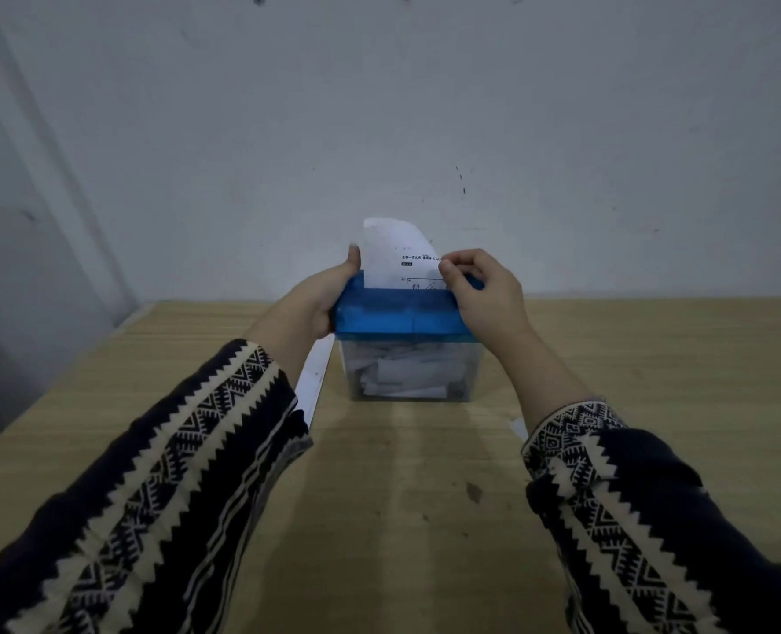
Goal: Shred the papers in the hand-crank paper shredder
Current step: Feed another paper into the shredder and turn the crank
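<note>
Our blue-lidded clear plastic shredder [407, 345], at twelve o'clock, holds a white Japanese-printed sheet [395, 253] upright. Our left hand [317, 297] grips its nine o'clock end; our right hand [484, 290] curls round the blue crank [475, 282] at three.

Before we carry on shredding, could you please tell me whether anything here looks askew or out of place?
Mostly minor. The sheet in the shredder curls over at its top rather than standing flat. White paper lies loose on the table beside the shredder's left side, and a scrap near the right sleeve.
</note>
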A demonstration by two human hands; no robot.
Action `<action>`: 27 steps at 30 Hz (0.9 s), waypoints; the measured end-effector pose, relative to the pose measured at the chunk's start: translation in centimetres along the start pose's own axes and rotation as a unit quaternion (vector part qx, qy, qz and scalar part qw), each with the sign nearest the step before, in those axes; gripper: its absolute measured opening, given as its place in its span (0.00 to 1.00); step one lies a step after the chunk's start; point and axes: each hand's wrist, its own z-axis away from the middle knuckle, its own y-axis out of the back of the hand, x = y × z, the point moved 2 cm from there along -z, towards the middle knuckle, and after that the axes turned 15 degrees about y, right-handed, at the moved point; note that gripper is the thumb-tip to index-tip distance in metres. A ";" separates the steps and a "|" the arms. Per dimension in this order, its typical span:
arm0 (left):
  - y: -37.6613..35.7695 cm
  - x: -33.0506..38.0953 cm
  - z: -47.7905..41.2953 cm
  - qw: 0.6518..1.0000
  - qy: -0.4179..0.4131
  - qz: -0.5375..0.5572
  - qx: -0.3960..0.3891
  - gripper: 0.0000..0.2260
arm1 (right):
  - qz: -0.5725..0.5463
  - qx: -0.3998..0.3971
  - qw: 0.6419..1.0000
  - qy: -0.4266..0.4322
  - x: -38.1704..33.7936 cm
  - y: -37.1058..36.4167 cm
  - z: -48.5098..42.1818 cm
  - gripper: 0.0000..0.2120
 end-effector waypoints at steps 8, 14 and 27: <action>0.1 0.3 -0.2 0.921 -0.295 -0.037 0.253 0.23 | 0.030 0.003 1.000 0.000 -0.3 -0.1 -0.2 0.04; -0.3 -0.3 1.3 0.819 -0.452 -0.018 0.352 0.15 | 0.054 0.014 0.998 -0.018 -0.4 -0.2 -0.3 0.06; -3.2 -8.7 2.6 0.873 -0.234 0.371 0.212 0.08 | 0.066 0.019 0.997 -0.017 -0.3 -0.1 -0.3 0.07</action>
